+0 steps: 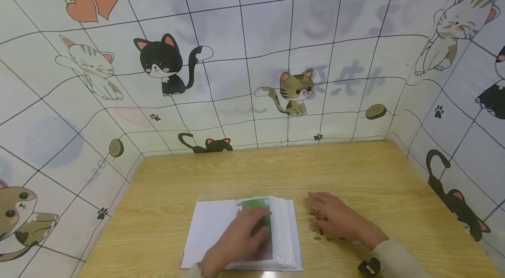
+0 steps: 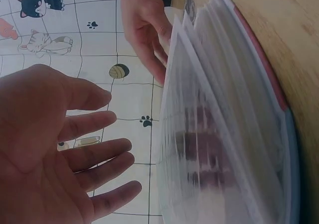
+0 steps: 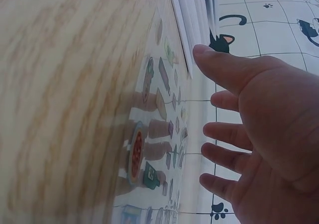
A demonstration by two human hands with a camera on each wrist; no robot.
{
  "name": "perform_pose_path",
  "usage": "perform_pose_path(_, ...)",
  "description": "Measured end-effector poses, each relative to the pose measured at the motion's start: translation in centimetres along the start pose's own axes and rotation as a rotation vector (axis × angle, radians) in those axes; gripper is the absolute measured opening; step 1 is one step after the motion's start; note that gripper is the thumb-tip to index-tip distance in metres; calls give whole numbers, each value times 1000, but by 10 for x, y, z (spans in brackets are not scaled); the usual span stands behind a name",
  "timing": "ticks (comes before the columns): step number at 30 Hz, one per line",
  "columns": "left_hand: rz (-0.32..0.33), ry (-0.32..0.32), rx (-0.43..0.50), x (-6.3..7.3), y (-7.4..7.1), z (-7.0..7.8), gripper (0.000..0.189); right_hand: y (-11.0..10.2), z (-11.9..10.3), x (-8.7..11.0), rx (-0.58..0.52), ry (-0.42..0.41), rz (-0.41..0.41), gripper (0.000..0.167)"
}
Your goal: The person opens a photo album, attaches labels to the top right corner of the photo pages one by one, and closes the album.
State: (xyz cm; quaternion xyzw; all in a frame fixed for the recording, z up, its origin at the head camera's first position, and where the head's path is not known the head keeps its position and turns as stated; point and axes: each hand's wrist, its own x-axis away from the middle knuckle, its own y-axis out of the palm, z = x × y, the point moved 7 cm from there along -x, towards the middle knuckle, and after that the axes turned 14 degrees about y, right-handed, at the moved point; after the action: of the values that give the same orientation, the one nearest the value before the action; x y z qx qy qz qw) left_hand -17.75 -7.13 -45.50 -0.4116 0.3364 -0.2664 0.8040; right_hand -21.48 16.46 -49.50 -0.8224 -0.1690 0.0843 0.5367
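Note:
An album [image 1: 211,232] lies spread on the table, with a bare white panel on its left and a stack of clear plastic sleeves on its right. Over the top sleeve, which holds a partly green picture [image 1: 254,203], hovers my left hand [image 1: 241,235]. Its fingers are spread and relaxed in the left wrist view, apart from the sleeves [image 2: 199,149]. To the album's right, my right hand [image 1: 335,216] is above a clear sticker sheet [image 3: 160,114] printed with small food-like pictures. That hand's fingers are loosely extended and grip nothing; it covers most of the sheet in the head view.
The wooden table [image 1: 169,177] is enclosed at the back and sides by a white grid-patterned covering [image 1: 221,23] with cartoon cats. A dark device [image 1: 369,266] is strapped at my right wrist, beside a light sleeve [image 1: 398,260].

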Motion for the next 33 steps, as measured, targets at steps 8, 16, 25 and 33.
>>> perform_pose_path(8, -41, 24, -43, -7, 9, 8, 30, -2, 2, 0, 20, -8, 4, 57)
perform_pose_path(16, -55, 122, -77, -16, 20, 20, 32, -3, 9, -2, -22, 56, -29, 58)
perform_pose_path(25, -108, 242, -191, -29, 37, 34, 33, -4, 16, -1, -32, 24, -2, 58)
perform_pose_path(33, -178, 365, -296, -38, 54, 55, 31, -4, 24, -1, -34, 47, -5, 59)
